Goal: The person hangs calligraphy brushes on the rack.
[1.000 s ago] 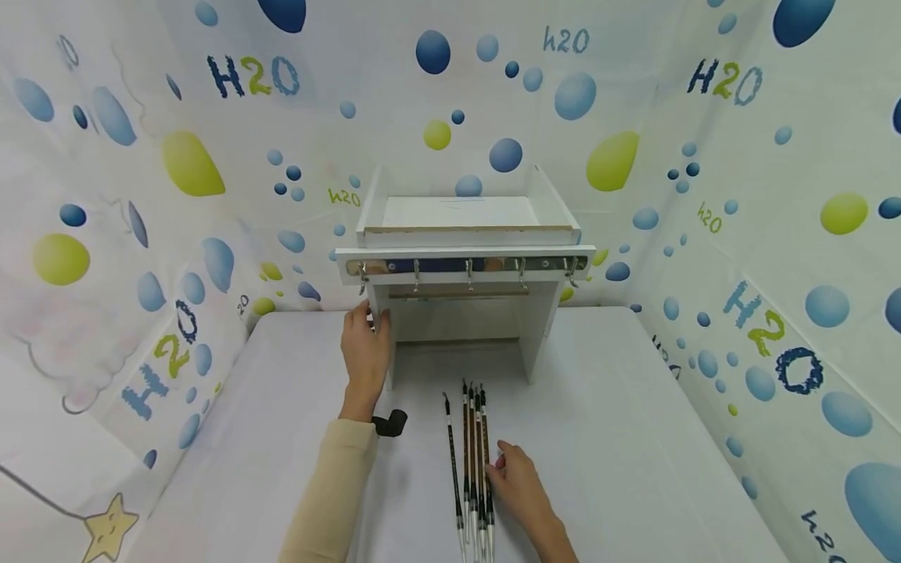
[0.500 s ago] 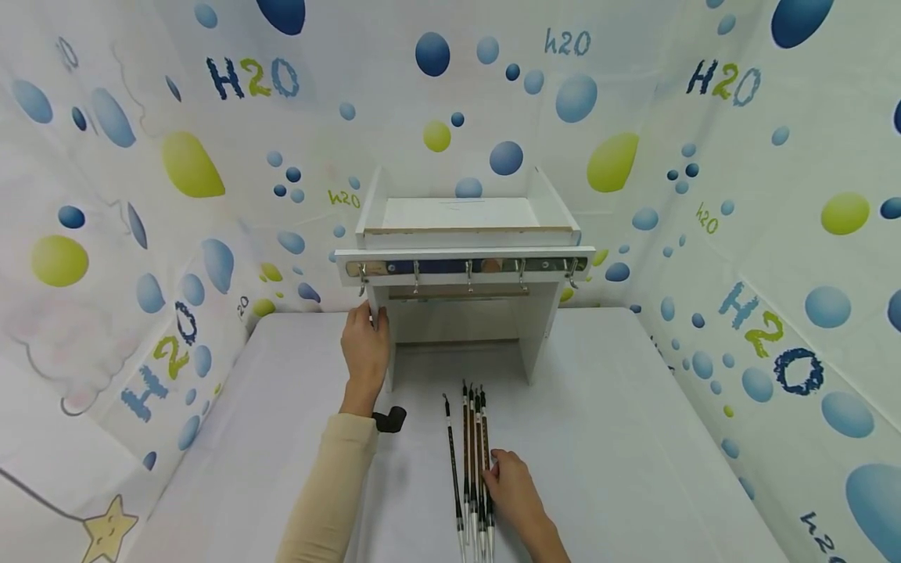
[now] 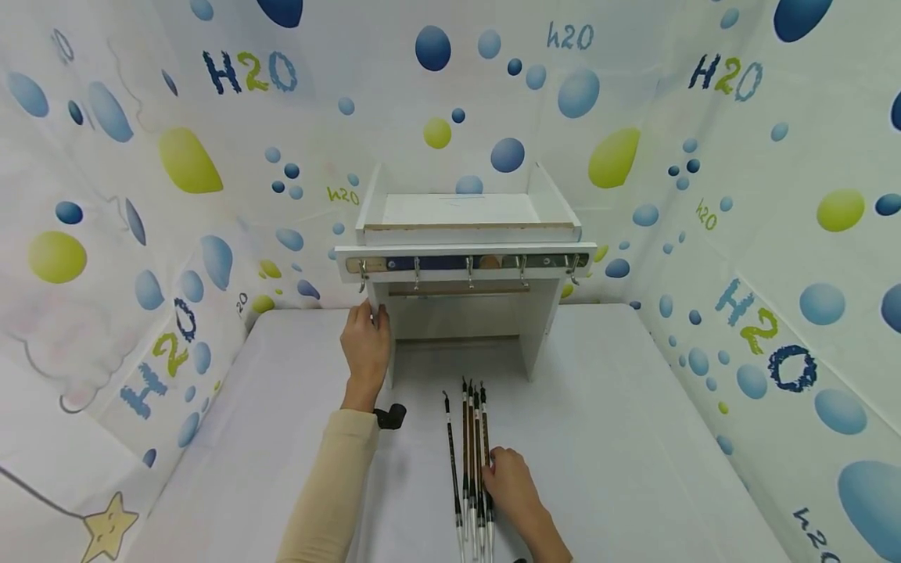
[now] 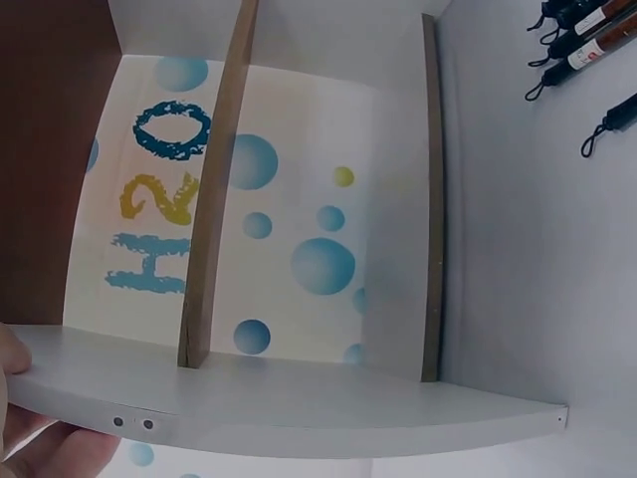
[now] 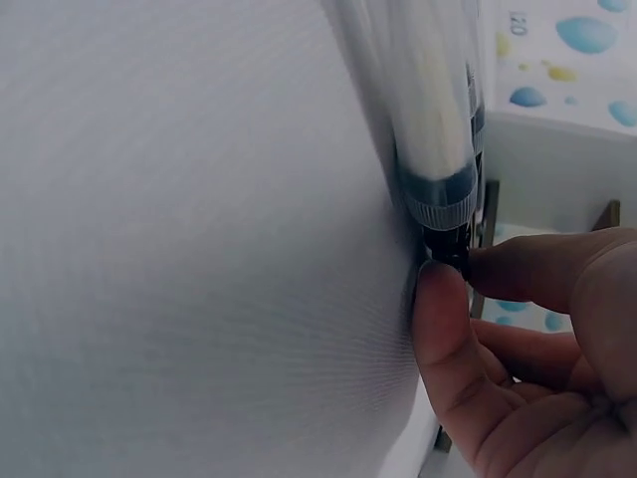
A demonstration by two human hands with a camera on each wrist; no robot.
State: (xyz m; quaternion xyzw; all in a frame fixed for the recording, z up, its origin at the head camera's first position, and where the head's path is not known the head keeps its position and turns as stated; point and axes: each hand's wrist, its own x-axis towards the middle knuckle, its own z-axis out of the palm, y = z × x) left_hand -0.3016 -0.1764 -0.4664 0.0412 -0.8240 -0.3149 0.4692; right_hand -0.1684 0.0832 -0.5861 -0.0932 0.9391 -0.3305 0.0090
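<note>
Five long dark-handled calligraphy brushes (image 3: 472,461) are all lying side by side on the white counter (image 3: 619,438); none is hanging from the rack's metal hooks (image 3: 468,272). Right hand (image 3: 514,489) is pinching the rightmost brush with thumb and fingers (image 5: 453,329). Left hand (image 3: 366,352) is gripping the white wooden rack's (image 3: 464,258) left upright.

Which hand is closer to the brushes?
The right hand. It pinches one of the brushes lying on the table. The left hand is farther off, gripping the left side panel of the white rack.
</note>
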